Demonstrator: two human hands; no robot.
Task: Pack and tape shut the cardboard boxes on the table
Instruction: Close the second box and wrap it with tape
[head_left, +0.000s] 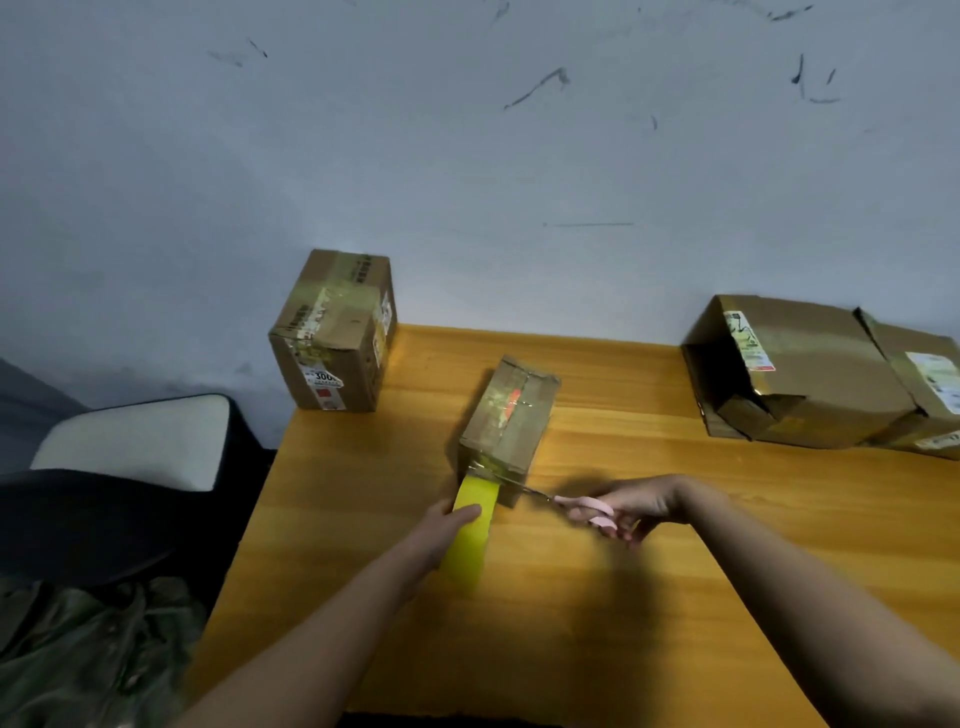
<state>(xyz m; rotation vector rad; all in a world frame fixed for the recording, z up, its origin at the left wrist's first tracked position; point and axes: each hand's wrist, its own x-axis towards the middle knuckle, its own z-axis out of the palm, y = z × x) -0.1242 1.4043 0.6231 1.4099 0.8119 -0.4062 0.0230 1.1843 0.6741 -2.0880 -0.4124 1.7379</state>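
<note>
My left grip (447, 525) clamps the tape roll (470, 525) taut from the box (506, 421); my right grip (631, 506), clamped on the scissors (571, 506), can cut.

We count four cardboard boxes: one upright box (332, 332) at centre left, one small box (506, 421) mid-frame, and two crumpled ones, a larger box (789, 369) and an edge box (930, 384), at the right. We see one yellow tape roll (467, 530), one pair of pink scissors (582, 506), one wooden table (675, 571), one chair (140, 441) at left, and two hands, the left hand (441, 525) and right hand (634, 504).
</note>
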